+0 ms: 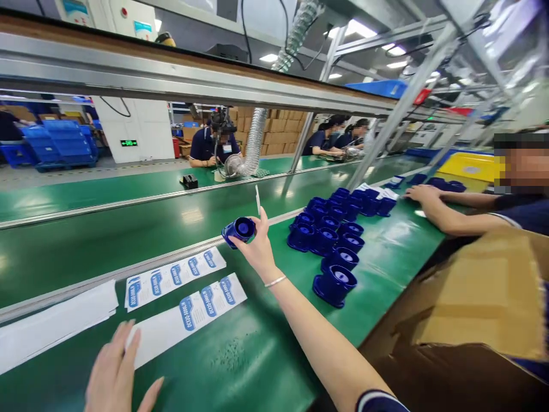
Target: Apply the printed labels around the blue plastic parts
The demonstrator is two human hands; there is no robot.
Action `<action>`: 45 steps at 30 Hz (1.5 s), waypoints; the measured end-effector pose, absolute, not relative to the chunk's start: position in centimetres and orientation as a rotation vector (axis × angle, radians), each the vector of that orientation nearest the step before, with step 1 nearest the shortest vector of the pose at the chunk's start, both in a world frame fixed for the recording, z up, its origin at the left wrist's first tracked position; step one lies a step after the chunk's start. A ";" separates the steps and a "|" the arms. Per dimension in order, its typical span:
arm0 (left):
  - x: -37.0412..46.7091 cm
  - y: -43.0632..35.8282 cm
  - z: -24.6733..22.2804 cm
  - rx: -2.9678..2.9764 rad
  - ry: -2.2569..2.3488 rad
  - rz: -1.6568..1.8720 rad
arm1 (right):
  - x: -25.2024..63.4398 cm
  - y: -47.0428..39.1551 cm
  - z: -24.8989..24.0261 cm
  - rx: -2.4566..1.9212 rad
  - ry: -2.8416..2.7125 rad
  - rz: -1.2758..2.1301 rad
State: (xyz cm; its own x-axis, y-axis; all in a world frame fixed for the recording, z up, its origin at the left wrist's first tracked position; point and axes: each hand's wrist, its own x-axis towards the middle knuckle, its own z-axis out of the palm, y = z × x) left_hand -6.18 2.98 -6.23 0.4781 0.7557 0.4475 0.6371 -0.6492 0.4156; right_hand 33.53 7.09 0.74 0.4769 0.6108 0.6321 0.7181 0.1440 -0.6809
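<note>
My right hand [259,246], with a thin bracelet at the wrist, is raised over the green bench and grips a dark blue plastic part [240,230] with a round opening. A slim white stick [258,200] stands up by its fingers. At the lower left, my left hand [114,366] has its fingers apart, with the fingertips at the left end of a label sheet [158,337] that carries several blue-and-white labels at its right end. Just behind lies another label sheet [175,277]. Several blue parts [337,283] stand in a group right of my right arm.
White paper strips [60,323] lie at the left. A metal rail [171,252] runs behind the labels. An open cardboard box [484,297] is at the right, near a person's hand [422,194]. A metal post [386,131] rises beyond the parts.
</note>
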 end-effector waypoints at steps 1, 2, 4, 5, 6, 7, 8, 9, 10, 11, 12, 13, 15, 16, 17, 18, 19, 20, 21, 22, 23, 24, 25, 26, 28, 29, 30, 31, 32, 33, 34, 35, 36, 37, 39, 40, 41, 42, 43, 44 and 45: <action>-5.0 2.0 -5.2 2.386 1.147 0.890 | 31.4 6.3 1.2 -1.428 -1.267 -0.113; -3.6 1.0 -4.1 2.168 1.100 0.871 | 29.1 5.5 1.5 -1.235 -1.354 -0.114; -0.6 -0.5 -1.6 1.576 0.896 0.854 | 24.4 3.4 1.8 -0.949 -1.483 -0.039; 0.9 -0.9 -0.5 1.291 0.735 0.841 | 22.4 2.3 1.8 -0.889 -1.539 0.051; 2.1 -1.1 0.5 1.050 0.651 0.842 | 20.7 1.2 1.7 -0.831 -1.584 0.120; 3.0 -1.0 1.4 0.885 0.597 0.848 | 19.4 0.2 1.6 -0.771 -1.639 0.167; 3.4 -0.7 2.0 0.752 0.582 0.893 | 18.4 -0.7 1.6 -0.702 -1.700 0.195; 3.5 -0.3 2.4 0.654 0.582 0.937 | 17.9 -1.5 1.7 -0.646 -1.757 0.225; 3.2 0.1 2.7 0.589 0.587 0.977 | 17.8 -2.1 1.9 -0.615 -1.794 0.262; 2.5 0.4 2.8 0.546 0.594 1.011 | 17.9 -2.5 2.3 -0.618 -1.796 0.315; 1.7 0.7 2.7 0.521 0.598 1.032 | 18.2 -2.7 2.7 -0.655 -1.753 0.380; 0.8 1.0 2.6 0.501 0.602 1.049 | 18.6 -2.9 3.1 -0.704 -1.666 0.448; -0.9 1.2 2.2 0.463 0.623 1.076 | 19.4 -2.8 3.6 -0.772 -1.440 0.572; -1.7 1.3 2.0 0.440 0.641 1.083 | 19.6 -2.7 3.6 -0.784 -1.338 0.653; -2.2 1.3 1.8 0.416 0.655 1.081 | 19.7 -2.5 3.4 -0.791 -1.251 0.746; -2.6 1.3 1.6 0.395 0.659 1.063 | 19.6 -2.3 3.0 -0.796 -1.179 0.853; -2.9 1.3 1.4 0.381 0.650 1.030 | 19.5 -2.1 2.5 -0.799 -1.119 0.964; -3.0 1.4 1.2 0.374 0.624 0.984 | 19.2 -1.9 2.0 -0.797 -1.067 1.071; -3.1 1.4 1.0 0.371 0.586 0.930 | 18.9 -1.8 1.6 -0.792 -1.025 1.165; -3.1 1.4 0.8 0.370 0.544 0.871 | 18.6 -1.7 1.2 -0.778 -0.993 1.243; -3.0 1.3 0.7 0.367 0.512 0.813 | 18.4 -1.6 0.9 -0.763 -0.965 1.311; -2.9 1.2 0.5 0.358 0.495 0.772 | 18.2 -1.6 0.7 -0.749 -0.940 1.365; -2.8 1.1 0.4 0.341 0.492 0.754 | 18.1 -1.6 0.6 -0.741 -0.912 1.406; -2.8 1.0 0.3 0.316 0.500 0.753 | 18.1 -1.6 0.5 -0.740 -0.879 1.436; -2.7 0.8 0.3 0.268 0.512 0.779 | 18.3 -1.7 0.6 -0.746 -0.813 1.481; -2.6 0.7 0.3 0.257 0.509 0.795 | 18.4 -1.7 0.7 -0.744 -0.795 1.503; -2.6 0.7 0.4 0.257 0.502 0.807 | 18.5 -1.8 0.7 -0.736 -0.790 1.527; -2.6 0.8 0.4 0.265 0.494 0.815 | 18.7 -1.8 0.7 -0.723 -0.792 1.550; -2.6 0.8 0.5 0.279 0.488 0.822 | 18.8 -1.8 0.6 -0.705 -0.801 1.567; -2.5 0.8 0.5 0.293 0.488 0.827 | 18.9 -1.8 0.6 -0.690 -0.809 1.580; -2.5 0.8 0.4 0.306 0.498 0.830 | 19.0 -1.8 0.5 -0.682 -0.812 1.589; -2.4 0.8 0.4 0.316 0.519 0.832 | 19.1 -1.8 0.5 -0.685 -0.809 1.598; -2.4 0.7 0.3 0.322 0.551 0.835 | 19.1 -1.8 0.4 -0.697 -0.802 1.610; -2.3 0.6 0.3 0.325 0.591 0.843 | 19.1 -1.8 0.4 -0.714 -0.795 1.621; -2.2 0.4 0.2 0.323 0.672 0.874 | 19.1 -1.7 0.4 -0.745 -0.784 1.631; -2.2 0.3 0.2 0.324 0.708 0.887 | 19.0 -1.7 0.4 -0.756 -0.777 1.628; -2.1 0.3 0.2 0.328 0.738 0.896 | 19.0 -1.6 0.3 -0.761 -0.773 1.621; -2.1 0.3 0.2 0.336 0.760 0.901 | 19.0 -1.6 0.3 -0.763 -0.769 1.613; -2.1 0.3 0.3 0.350 0.771 0.901 | 19.0 -1.6 0.2 -0.762 -0.766 1.606; -2.0 0.3 0.4 0.370 0.773 0.898 | 19.0 -1.6 0.2 -0.763 -0.766 1.603; -2.0 0.3 0.4 0.397 0.770 0.895 | 19.0 -1.7 0.2 -0.763 -0.764 1.603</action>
